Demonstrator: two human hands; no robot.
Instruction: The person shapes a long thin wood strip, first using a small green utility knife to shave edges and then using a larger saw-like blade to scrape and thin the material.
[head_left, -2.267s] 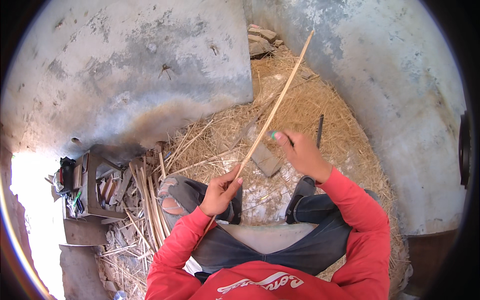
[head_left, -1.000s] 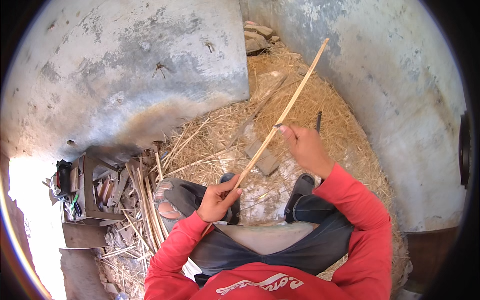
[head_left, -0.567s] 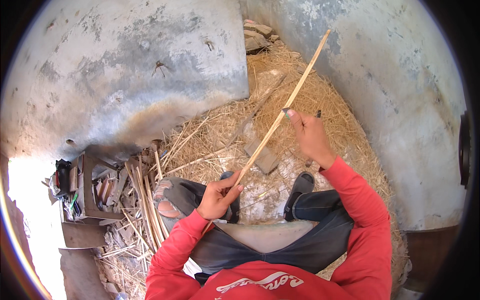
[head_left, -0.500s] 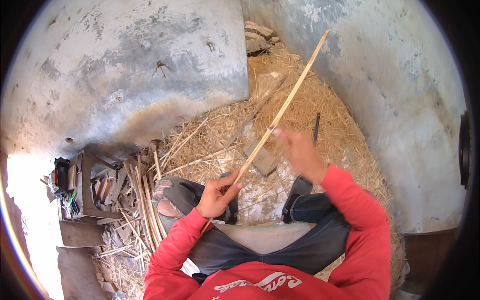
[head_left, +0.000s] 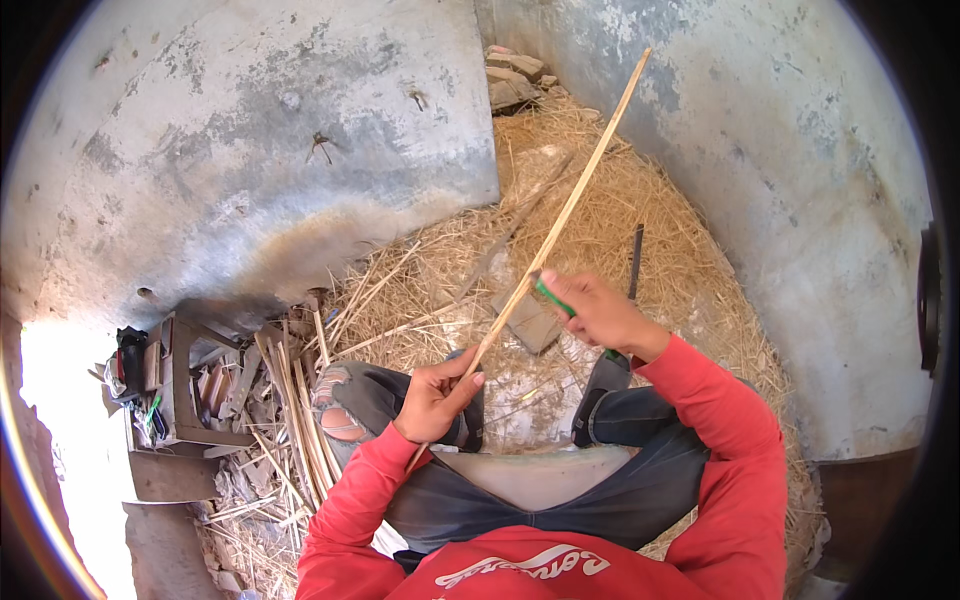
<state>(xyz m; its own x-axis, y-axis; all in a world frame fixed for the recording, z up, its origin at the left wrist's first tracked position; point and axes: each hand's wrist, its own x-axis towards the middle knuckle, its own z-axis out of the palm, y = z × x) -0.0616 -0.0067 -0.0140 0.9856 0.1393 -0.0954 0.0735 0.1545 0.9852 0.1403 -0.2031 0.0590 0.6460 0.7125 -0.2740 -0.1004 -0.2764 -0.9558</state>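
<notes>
Straw (head_left: 640, 200) everywhere, easy to slip on. Long bamboo strip (head_left: 570, 200) slanting from 7 to 1 o'clock, pinched low by left hand (head_left: 435, 395). Right hand (head_left: 600, 315) closed around green-handled knife (head_left: 552, 297); risk of slipping toward left fingers.

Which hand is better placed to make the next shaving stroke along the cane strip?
Right. The right hand already holds the green-handled tool against the cane strip; the left hand grips the strip's lower end, steadying it.
</notes>
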